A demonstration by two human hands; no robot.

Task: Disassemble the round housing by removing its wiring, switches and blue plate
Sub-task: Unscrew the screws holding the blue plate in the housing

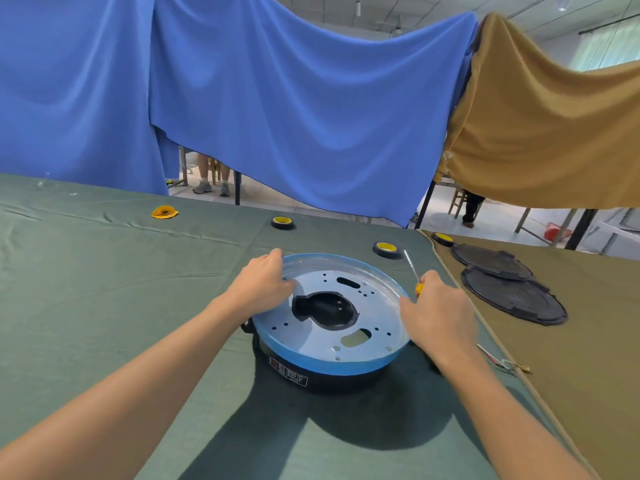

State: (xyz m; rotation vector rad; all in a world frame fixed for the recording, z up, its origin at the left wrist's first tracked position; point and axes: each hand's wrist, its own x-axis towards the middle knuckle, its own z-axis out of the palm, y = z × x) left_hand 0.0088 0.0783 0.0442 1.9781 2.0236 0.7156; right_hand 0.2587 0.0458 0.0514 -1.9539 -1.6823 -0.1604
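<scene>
Round housing (322, 375) set on green cloth (104, 289), near centre; blue plate (311, 344) seated on top. Plate flanked by both hands: left hand (263, 287) gripped over far-left rim; right hand (440, 317) at right rim, clamped on screwdriver (411, 268), shaft pointed far. Counted: tape rolls (282, 222), three, far; black round covers (512, 301), two, right; loose wire (502, 362), one bundle, near right.
</scene>
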